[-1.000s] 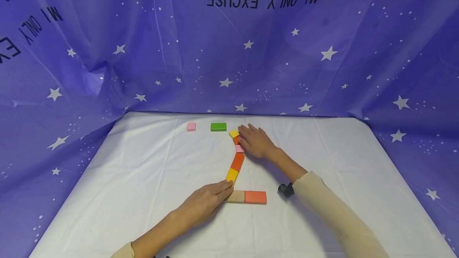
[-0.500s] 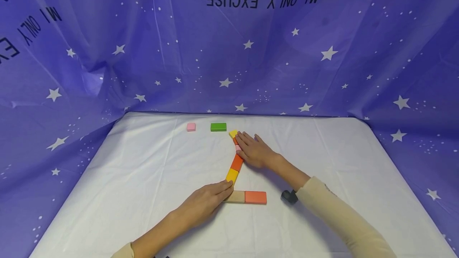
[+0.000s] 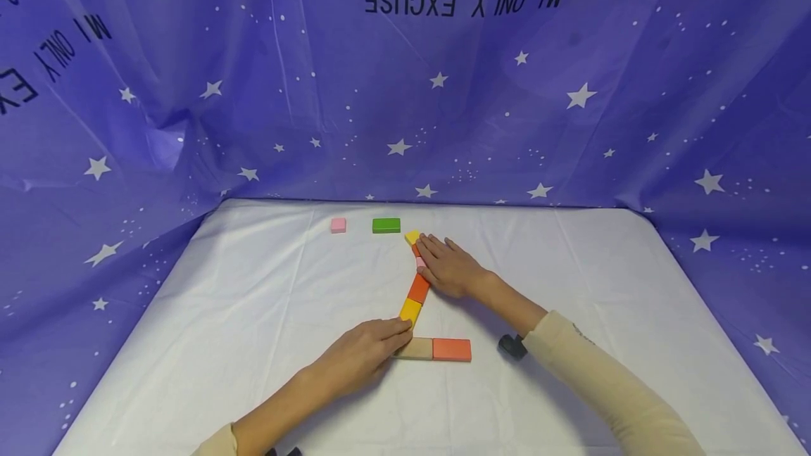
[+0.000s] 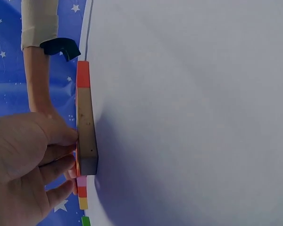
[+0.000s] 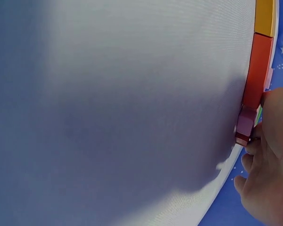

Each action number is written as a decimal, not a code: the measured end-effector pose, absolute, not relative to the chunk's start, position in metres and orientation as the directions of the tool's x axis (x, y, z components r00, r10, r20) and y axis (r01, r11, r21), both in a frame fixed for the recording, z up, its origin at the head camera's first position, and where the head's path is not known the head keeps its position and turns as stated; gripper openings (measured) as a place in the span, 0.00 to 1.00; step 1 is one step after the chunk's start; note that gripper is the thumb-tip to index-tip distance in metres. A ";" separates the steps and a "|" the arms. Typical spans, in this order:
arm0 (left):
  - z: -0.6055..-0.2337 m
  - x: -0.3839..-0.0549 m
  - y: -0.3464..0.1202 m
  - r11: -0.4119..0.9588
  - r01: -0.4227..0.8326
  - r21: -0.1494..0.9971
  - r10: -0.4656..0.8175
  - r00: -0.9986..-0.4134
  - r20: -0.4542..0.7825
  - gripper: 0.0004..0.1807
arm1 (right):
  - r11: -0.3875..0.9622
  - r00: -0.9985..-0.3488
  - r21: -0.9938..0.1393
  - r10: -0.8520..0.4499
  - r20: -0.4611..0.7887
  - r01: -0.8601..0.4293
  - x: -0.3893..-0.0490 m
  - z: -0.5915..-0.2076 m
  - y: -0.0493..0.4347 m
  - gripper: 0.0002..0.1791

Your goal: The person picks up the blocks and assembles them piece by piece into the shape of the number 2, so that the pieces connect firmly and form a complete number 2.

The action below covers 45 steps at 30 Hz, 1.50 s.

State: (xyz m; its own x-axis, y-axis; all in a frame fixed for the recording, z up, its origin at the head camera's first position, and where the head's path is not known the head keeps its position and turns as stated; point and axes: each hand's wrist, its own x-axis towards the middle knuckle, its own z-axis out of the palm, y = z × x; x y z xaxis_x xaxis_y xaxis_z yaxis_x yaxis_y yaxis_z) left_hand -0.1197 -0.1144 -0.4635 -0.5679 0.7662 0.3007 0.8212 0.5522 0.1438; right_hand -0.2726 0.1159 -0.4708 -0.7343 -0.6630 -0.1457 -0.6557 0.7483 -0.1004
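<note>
A bent line of flat blocks runs up the middle of the table in the head view. My left hand (image 3: 362,356) rests at its near end, fingertips on the yellow block (image 3: 410,311) and by the left end of the plain wooden block (image 3: 415,349). A coral block (image 3: 453,350) adjoins the wooden one. Beyond the yellow block lies an orange-red block (image 3: 419,288). With fingers extended, my right hand (image 3: 451,267) touches the small far blocks and partly covers the pink block (image 3: 419,263) and the small orange block (image 3: 416,250). A pale yellow block (image 3: 412,237) ends the line.
A green block (image 3: 386,225) and a separate pink block (image 3: 338,225) lie toward the table's back edge, left of the line. White cloth covers the table (image 3: 608,287). A purple curtain (image 3: 405,104) with stars hangs around the back and sides.
My right hand has shifted slightly toward me and left, its fingers coming over the small far blocks, then stayed there. The left hand and blocks look unmoved.
</note>
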 end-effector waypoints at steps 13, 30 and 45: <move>-0.450 -0.180 -0.132 0.568 0.601 0.562 0.558 -0.783 0.274 0.21 | 0.742 -0.728 -0.086 -0.670 -0.148 -0.665 -0.270 -0.462 0.114 0.35; -0.476 -0.286 -0.144 0.501 0.374 0.780 0.298 -0.921 0.250 0.28 | 0.747 -0.731 -0.082 -0.663 -0.162 -0.659 -0.270 -0.461 0.113 0.35; -0.484 -0.320 -0.142 0.566 0.317 0.761 0.264 -0.944 0.197 0.32 | 0.741 -0.725 -0.092 -0.670 -0.158 -0.665 -0.269 -0.459 0.114 0.35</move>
